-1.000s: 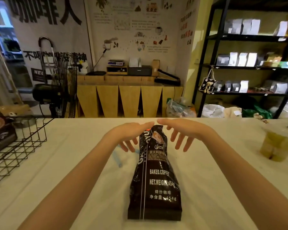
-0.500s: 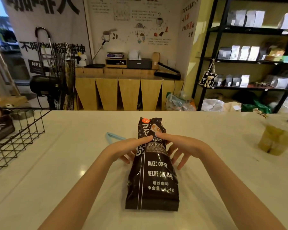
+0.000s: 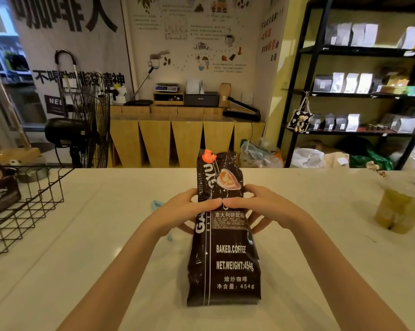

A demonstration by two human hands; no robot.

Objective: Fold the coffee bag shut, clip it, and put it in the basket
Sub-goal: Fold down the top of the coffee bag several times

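Both hands now clasp the coffee bag [image 3: 223,249] around its upper half, where half a second ago they only touched its sides lower down, and the bag's top has risen off the table [image 3: 82,271] and stands tilted up toward the far edge. Seen from the head camera, the left hand [image 3: 185,211] wraps the bag from the left and the right hand [image 3: 259,206] from the right, thumbs laid across the front face with their tips meeting at the middle; both hands are clamped on the bag. The bag's bottom rests on the table near the near edge, about midway between left and right, and its top is unfolded, with an orange mark at the upper corner. A pale blue clip [image 3: 156,204] lies on the table just left of the left hand, mostly hidden behind it. A black wire basket [image 3: 34,206] sits at the left edge, holding a dark package [image 3: 1,185]. A plastic cup [image 3: 401,206] of greenish drink stands near the right edge, well apart from the bag.
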